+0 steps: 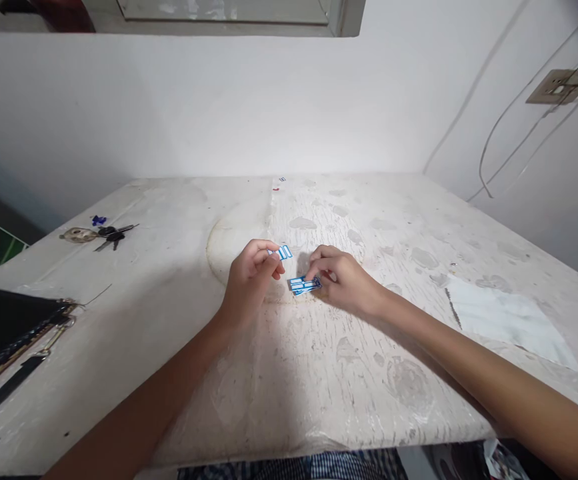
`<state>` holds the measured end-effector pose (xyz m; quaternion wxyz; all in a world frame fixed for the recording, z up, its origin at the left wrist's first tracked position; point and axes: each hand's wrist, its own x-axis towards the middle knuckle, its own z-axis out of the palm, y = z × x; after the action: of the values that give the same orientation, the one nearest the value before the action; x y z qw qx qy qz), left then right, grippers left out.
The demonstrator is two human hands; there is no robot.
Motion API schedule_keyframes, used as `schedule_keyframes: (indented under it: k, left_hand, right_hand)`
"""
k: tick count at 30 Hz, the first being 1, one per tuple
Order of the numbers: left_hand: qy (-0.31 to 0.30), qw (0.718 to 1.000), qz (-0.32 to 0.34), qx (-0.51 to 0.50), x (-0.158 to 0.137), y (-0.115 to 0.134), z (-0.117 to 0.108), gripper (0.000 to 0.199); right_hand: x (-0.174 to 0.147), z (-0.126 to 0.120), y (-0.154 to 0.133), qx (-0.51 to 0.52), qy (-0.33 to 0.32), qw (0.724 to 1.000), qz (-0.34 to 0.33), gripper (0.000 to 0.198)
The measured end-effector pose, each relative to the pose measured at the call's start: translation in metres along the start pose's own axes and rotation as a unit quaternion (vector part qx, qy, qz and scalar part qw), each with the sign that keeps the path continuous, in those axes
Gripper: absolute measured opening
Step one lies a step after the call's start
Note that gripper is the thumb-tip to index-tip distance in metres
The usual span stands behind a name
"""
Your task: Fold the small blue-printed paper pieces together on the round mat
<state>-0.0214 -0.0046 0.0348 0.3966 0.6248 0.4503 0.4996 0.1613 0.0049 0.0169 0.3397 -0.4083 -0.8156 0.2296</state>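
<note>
Small blue-bordered white labels (285, 252) stick out from between the thumb and curled fingers of my left hand (253, 270), held a little above the table. A small, slightly fanned stack of similar blue-and-white labels (303, 285) lies on the table just right of it. My right hand (341, 275) is at the stack's right end, with its bent fingertips on the top label and the thumb near the edge. The lower fingers of the right hand are partly hidden. Whatever is printed on the labels is too small to read.
The table (309, 373) has a wrinkled plastic cover. Keys (112, 235) and a small blue item (99, 220) lie at the left, near a black zippered bag (13, 327). A white cloth or paper (509, 320) is at the right. Cables hang by a wall socket (561, 87).
</note>
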Motion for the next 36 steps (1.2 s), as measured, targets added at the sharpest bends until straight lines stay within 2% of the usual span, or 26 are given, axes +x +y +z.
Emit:
schedule_keyframes:
  k: [3, 5, 8, 10, 16, 20, 23, 26, 29, 30, 33, 36]
  left_hand:
    - [-0.027, 1.000, -0.008, -0.004, -0.001, 0.000, 0.000, 0.013]
    - [-0.064, 0.998, -0.015, -0.008, -0.002, -0.001, 0.002, 0.014]
    - [-0.126, 0.992, -0.016, -0.010, -0.003, -0.004, 0.006, 0.013]
    - [-0.154, 0.988, -0.010, -0.001, -0.004, -0.007, 0.008, 0.014]
    - [-0.148, 0.982, 0.002, 0.115, -0.006, -0.011, 0.008, 0.016]
    - [-0.138, 0.977, -0.016, 0.163, -0.006, -0.011, 0.007, 0.019]
    - [-0.112, 0.977, -0.020, 0.178, -0.006, -0.011, 0.005, 0.023]
    - [-0.092, 0.976, -0.016, 0.198, -0.005, -0.011, 0.003, 0.025]
    - [-0.082, 0.969, 0.008, 0.232, -0.004, -0.014, 0.003, 0.025]
    - [-0.081, 0.965, 0.023, 0.246, -0.004, -0.015, 0.004, 0.025]
    - [-0.100, 0.949, 0.078, 0.288, -0.005, -0.020, 0.008, 0.025]
    - [-0.138, 0.931, 0.101, 0.321, -0.005, -0.026, 0.012, 0.028]
  right_hand:
    - [0.000, -0.001, 0.000, 0.016, 0.046, 0.999, 0.020, 0.030]
    - [0.000, -0.001, -0.003, 0.081, 0.063, 0.993, 0.056, 0.030]
    - [0.001, -0.001, -0.010, 0.244, 0.025, 0.960, 0.131, 0.024]
    - [0.001, -0.002, -0.013, 0.308, 0.000, 0.937, 0.163, 0.023]
    - [0.001, -0.001, -0.009, 0.275, 0.003, 0.940, 0.204, 0.021]
    - [-0.001, 0.006, 0.000, 0.280, -0.011, 0.939, 0.202, 0.022]
    - [-0.001, 0.008, 0.001, 0.207, -0.015, 0.958, 0.196, 0.023]
    - [0.002, -0.004, 0.003, 0.034, 0.004, 0.985, 0.170, 0.023]
    - [0.007, -0.027, 0.013, -0.136, -0.001, 0.977, 0.162, 0.024]
    - [0.008, -0.036, 0.018, -0.165, -0.025, 0.971, 0.171, 0.025]
    - [0.008, -0.054, 0.032, -0.167, -0.105, 0.961, 0.196, 0.037]
    - [0.007, -0.058, 0.039, -0.138, -0.141, 0.960, 0.198, 0.043]
